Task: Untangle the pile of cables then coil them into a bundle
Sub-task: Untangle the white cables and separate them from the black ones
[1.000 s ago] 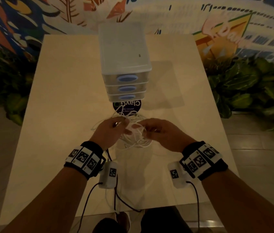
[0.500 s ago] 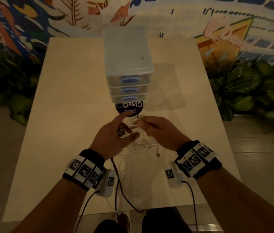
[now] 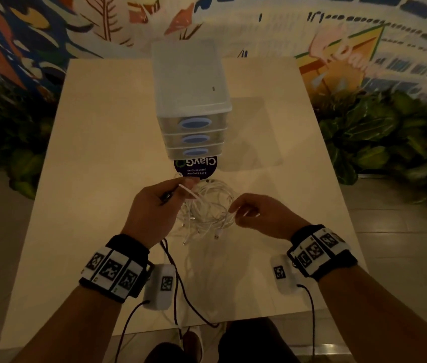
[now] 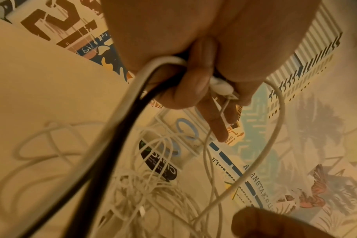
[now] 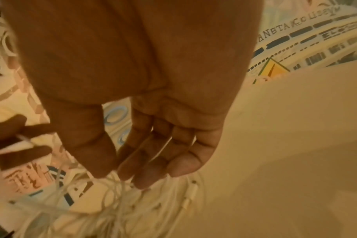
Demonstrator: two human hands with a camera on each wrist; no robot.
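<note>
A tangle of thin white cables lies on the pale table, just in front of the drawer unit. My left hand is over the pile's left side and pinches a white cable end. In the left wrist view this hand grips a white cable with its plug, along with a black cable, above the tangle. My right hand is at the pile's right edge. There, thumb and fingers pinch thin white strands.
A clear plastic three-drawer unit stands mid-table, with a round dark sticker at its foot. Leafy plants flank the table on both sides. Black wrist-camera wires hang over the near edge.
My hands have moved apart. The left hand went from spread over the pile to pinching a white cable end, drawn up and left. The right hand shifted right and nearer me.
</note>
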